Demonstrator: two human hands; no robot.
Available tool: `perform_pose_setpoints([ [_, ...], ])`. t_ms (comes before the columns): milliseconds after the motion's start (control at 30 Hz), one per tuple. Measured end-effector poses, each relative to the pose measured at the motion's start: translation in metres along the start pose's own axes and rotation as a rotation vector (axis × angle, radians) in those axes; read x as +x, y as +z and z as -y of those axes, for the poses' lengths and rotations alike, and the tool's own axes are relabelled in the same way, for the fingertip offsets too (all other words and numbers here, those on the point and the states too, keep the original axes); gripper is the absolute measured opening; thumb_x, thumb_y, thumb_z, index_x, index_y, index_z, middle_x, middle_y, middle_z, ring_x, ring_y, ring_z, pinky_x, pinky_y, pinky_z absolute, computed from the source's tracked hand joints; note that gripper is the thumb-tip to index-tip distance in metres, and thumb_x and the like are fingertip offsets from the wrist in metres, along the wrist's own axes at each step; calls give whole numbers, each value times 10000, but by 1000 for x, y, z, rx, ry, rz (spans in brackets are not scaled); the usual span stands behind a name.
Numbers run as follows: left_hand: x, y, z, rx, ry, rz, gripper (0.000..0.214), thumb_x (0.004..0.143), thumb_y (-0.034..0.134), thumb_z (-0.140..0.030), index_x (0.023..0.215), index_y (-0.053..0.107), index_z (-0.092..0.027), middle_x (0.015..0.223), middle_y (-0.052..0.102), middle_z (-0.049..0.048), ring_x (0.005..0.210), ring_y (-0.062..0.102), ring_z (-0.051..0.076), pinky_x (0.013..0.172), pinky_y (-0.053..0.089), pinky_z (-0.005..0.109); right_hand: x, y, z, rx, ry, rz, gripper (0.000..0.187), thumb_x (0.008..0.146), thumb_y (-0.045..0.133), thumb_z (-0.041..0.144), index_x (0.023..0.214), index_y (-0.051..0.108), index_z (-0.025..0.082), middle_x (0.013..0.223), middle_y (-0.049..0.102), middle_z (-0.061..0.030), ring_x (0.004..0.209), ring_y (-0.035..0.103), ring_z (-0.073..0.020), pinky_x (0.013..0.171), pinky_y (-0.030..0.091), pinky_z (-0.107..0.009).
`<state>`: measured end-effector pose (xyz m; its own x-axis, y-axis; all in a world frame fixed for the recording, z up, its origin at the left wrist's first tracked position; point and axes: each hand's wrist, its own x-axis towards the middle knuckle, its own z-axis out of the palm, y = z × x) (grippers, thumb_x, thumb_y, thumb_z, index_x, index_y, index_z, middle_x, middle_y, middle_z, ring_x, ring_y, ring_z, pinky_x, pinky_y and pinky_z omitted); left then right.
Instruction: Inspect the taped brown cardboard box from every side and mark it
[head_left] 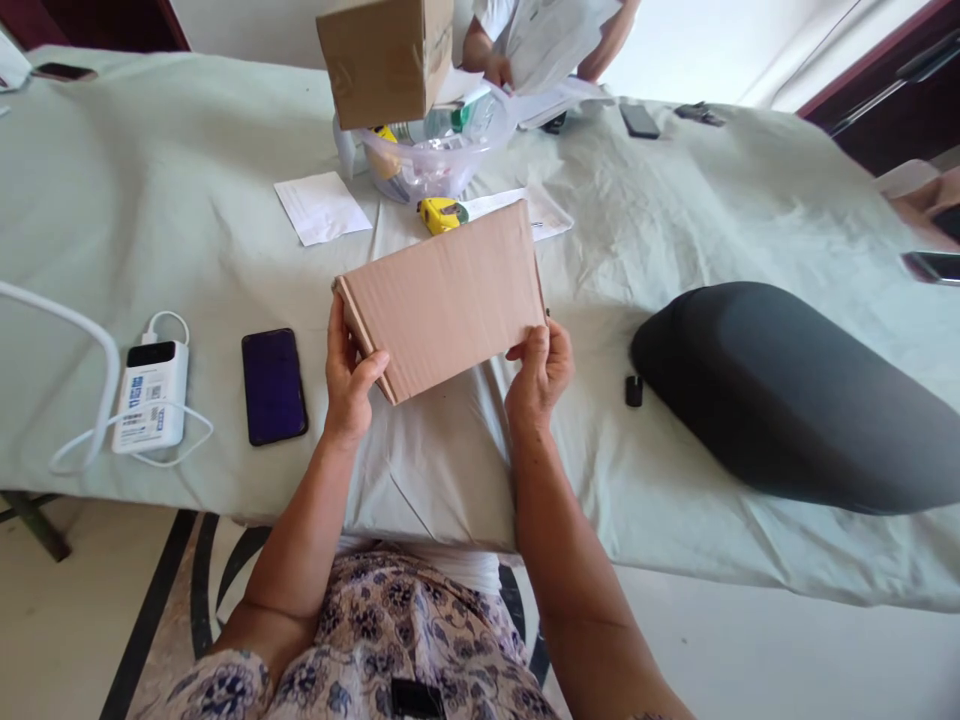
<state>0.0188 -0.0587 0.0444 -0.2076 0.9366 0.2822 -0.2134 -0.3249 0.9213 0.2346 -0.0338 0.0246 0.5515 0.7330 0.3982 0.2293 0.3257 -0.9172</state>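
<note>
A flat brown cardboard box (450, 305) is held tilted above the cloth-covered table, between both hands. My left hand (351, 375) grips its left end, thumb on the top face and fingers around the side. At the lower right corner, my right hand (541, 370) pinches the edge with thumb and fingers. Just beyond the box lies a yellow tape measure (441, 214), partly next to a white paper or packet (551, 212). The underside of the box is hidden.
A clear plastic basin (435, 165) of mixed items stands behind, with a larger carton (382, 65) over it. Left are a phone (274, 386) and a white power bank (152, 395). Right lie a dark padded seat (802, 395) and a small black cap (634, 390). Another person (491, 45) handles papers opposite.
</note>
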Motion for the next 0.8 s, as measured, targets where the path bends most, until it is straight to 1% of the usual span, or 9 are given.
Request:
perform_pose_setpoints([
  [67, 0, 0, -2, -17, -6, 12, 787, 761, 727, -541, 1494, 461, -443, 1571, 499, -11, 1480, 459, 322, 1242, 405, 530, 0, -1, 4, 3, 9, -5, 440, 922, 545, 643, 958, 644, 215, 661, 512, 51, 574, 518, -95, 585, 448, -241],
  [200, 2, -1, -5, -29, 4, -5, 778, 776, 691, -553, 1504, 441, -438, 1578, 490, -17, 1528, 399, 320, 1274, 365, 522, -1, 0, 5, 45, 8, 13, 412, 921, 566, 624, 883, 632, 220, 627, 499, 58, 570, 502, -92, 617, 445, -247],
  [300, 4, -3, -5, 0, 34, -39, 778, 780, 720, -569, 1493, 433, -444, 1568, 483, -9, 1510, 418, 317, 1252, 386, 497, -2, 0, 3, 61, 12, 41, 419, 911, 586, 626, 836, 621, 216, 621, 510, 54, 569, 495, -95, 609, 432, -248],
  [400, 6, -6, -5, 78, 82, -87, 769, 797, 734, -597, 1478, 423, -425, 1507, 513, 28, 1476, 446, 308, 1222, 405, 475, -1, -2, 3, -9, -14, 71, 449, 911, 572, 650, 804, 616, 217, 635, 510, 45, 592, 497, -108, 605, 420, -256],
  [467, 7, -8, -6, 138, 115, -121, 789, 787, 733, -644, 1470, 417, -406, 1465, 529, 54, 1446, 467, 318, 1195, 426, 483, 0, -4, 3, -97, -72, 81, 471, 918, 564, 652, 755, 609, 212, 676, 530, 28, 655, 519, -120, 655, 433, -273],
  [533, 8, -10, -6, 166, 121, -126, 834, 764, 742, -674, 1473, 396, -404, 1463, 521, 66, 1410, 497, 332, 1164, 452, 498, 0, -7, 4, -159, -119, 94, 473, 934, 549, 640, 748, 613, 209, 725, 554, 13, 708, 538, -131, 706, 448, -289],
  [600, 8, -13, -6, 167, 112, -96, 885, 742, 764, -672, 1490, 367, -417, 1491, 500, 72, 1406, 501, 349, 1144, 466, 513, -1, -8, 5, -169, -128, 101, 436, 947, 542, 619, 825, 638, 211, 771, 578, 4, 733, 557, -138, 723, 463, -297],
  [700, 7, -17, -5, 189, 119, -8, 928, 727, 804, -623, 1513, 344, -448, 1569, 436, 62, 1479, 425, 374, 1168, 441, 534, -4, -8, 4, -158, -111, 95, 384, 940, 577, 577, 1077, 650, 226, 859, 616, -9, 776, 593, -147, 762, 491, -313],
  [800, 7, -21, -1, 240, 172, 91, 998, 710, 833, -596, 1549, 314, -445, 1631, 364, 58, 1532, 353, 386, 1229, 369, 556, -7, -8, 3, -144, -123, 112, 512, 922, 591, 580, 1325, 551, 266, 1037, 635, -41, 905, 632, -175, 852, 521, -362],
])
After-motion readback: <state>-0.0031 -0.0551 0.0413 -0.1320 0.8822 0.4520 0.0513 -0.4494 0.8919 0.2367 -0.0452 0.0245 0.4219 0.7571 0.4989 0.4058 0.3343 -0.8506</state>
